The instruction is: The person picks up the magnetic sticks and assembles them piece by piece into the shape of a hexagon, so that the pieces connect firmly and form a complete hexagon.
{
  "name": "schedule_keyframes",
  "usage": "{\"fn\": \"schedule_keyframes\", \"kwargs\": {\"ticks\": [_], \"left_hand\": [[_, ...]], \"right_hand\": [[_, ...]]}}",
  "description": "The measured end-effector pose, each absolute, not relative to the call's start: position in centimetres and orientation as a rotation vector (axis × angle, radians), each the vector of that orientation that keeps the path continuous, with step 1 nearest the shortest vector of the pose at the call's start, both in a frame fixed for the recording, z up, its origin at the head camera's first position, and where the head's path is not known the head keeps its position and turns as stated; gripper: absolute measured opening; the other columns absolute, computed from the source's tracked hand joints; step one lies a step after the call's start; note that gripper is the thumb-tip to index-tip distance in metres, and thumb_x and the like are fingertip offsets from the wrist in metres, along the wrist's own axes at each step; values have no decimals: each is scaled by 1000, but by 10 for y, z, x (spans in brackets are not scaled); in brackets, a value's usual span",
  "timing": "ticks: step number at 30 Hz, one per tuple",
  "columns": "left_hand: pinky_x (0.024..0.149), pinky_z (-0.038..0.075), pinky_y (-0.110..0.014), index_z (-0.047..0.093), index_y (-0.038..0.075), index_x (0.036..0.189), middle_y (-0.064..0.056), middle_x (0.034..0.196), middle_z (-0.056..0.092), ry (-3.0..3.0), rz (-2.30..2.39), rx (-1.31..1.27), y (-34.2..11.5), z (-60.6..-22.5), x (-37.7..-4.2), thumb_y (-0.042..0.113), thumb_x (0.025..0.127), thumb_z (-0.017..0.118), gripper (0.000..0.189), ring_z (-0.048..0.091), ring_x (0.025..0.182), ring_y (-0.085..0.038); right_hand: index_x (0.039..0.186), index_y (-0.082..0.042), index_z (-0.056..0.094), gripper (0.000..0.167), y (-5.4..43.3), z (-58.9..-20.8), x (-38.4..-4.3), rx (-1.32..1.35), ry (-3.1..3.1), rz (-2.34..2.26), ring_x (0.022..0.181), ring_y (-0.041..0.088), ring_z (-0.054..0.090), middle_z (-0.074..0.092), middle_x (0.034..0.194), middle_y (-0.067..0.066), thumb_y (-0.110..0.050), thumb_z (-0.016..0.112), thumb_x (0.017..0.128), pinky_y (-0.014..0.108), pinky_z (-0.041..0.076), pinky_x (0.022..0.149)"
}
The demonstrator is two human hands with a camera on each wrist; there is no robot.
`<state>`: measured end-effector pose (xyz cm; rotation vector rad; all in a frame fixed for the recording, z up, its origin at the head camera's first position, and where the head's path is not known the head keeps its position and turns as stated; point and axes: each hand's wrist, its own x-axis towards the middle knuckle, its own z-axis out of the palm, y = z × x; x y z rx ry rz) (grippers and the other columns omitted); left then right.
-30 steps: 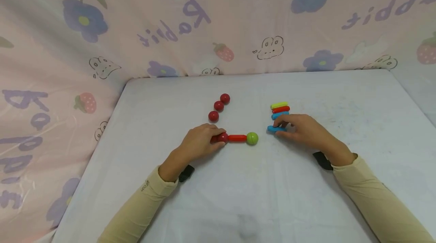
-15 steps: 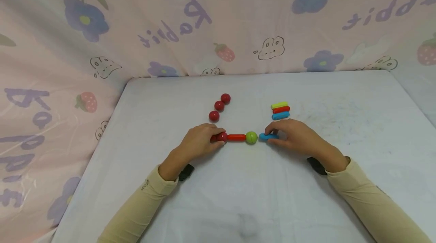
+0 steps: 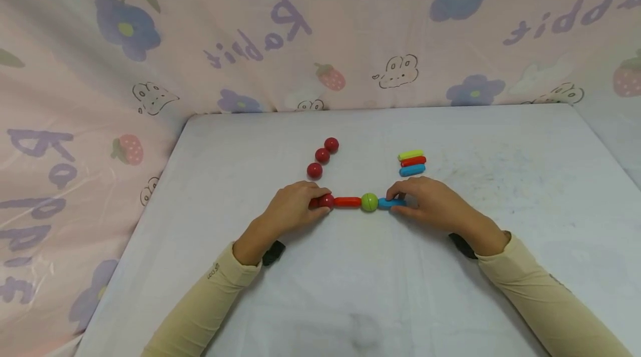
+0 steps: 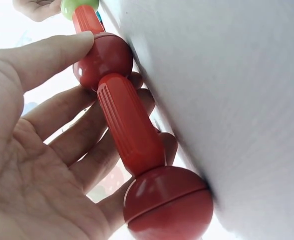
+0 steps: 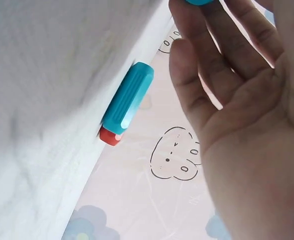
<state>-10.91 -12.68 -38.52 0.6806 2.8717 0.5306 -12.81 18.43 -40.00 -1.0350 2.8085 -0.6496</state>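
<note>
A row of toy pieces lies on the table: a dark red ball (image 4: 171,207), a ridged red rod (image 4: 129,125), a second dark red ball (image 3: 326,201), another red rod (image 3: 348,202) and a light green ball (image 3: 369,202). My left hand (image 3: 295,207) pinches the second red ball between thumb and fingers, hiding the row's left end in the head view. At the right, my right hand (image 3: 430,204) pinches a blue rod (image 3: 385,203) between thumb and fingertips. The blue rod's end meets the green ball, in line with the row.
Behind the left hand stand three loose red balls (image 3: 323,155) in a slanting line. Beyond the right hand lie a yellow rod (image 3: 411,154), a red rod (image 3: 413,161) and a blue rod (image 3: 413,170), side by side. A printed curtain (image 3: 350,23) hangs past the table's (image 3: 325,290) far edge.
My right hand has carried the blue rod left and toward me, from near the loose rods up to the green ball. The left hand has kept its hold on the red ball.
</note>
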Motion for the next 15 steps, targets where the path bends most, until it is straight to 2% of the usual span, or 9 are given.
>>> {"fn": "schedule_keyframes", "kwargs": {"ticks": [9,15], "left_hand": [[76,52,-32,72,17,121,-1,103,72,2887,546,706,-129,-386,-109,27,89,75,34,61,91,-16],[72,49,-29,71,17,119,0,98,70,2877,530,718,-129,-388,-110,26,89,75,32,57,85,-14]], "right_hand": [[103,-20,71,22,182,-398,-127,-1080,2818,-638,88,8,62,71,96,-9,-21,80,84,36,54,82],[103,-18,73,21,182,-396,-127,-1099,2834,-686,88,9,62,70,95,-9,-20,81,83,36,54,83]]}}
